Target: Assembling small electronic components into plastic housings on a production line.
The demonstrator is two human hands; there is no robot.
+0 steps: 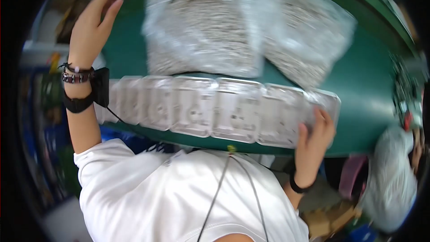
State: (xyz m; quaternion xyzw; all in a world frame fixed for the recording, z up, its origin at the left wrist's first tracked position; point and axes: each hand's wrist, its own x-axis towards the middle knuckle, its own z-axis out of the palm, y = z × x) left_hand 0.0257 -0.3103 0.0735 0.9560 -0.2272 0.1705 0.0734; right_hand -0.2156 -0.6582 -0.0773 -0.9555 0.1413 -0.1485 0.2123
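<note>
A row of several clear, rectangular plastic trays [191, 107] with pale, moulded insides runs along the near side of the green table [363, 107], each overlapping its neighbour toward the left. My right hand [315, 136] lies over the rightmost tray [329, 101], thumb and fingers apart; blur hides whether it presses on it. Up at the left, beyond the row's left end, my left hand [92, 29] is raised with bent fingers and a gap between thumb and forefinger. Nothing shows in it. A black device [102, 87] is strapped at my left wrist.
Two clear plastic bags full of small pale pieces, a larger one [204, 31] and one to its right [304, 31], lie behind the trays. Dark tangled items [405, 85] sit at the far right. Below them hangs a pale plastic bag [389, 179], near cardboard [329, 219].
</note>
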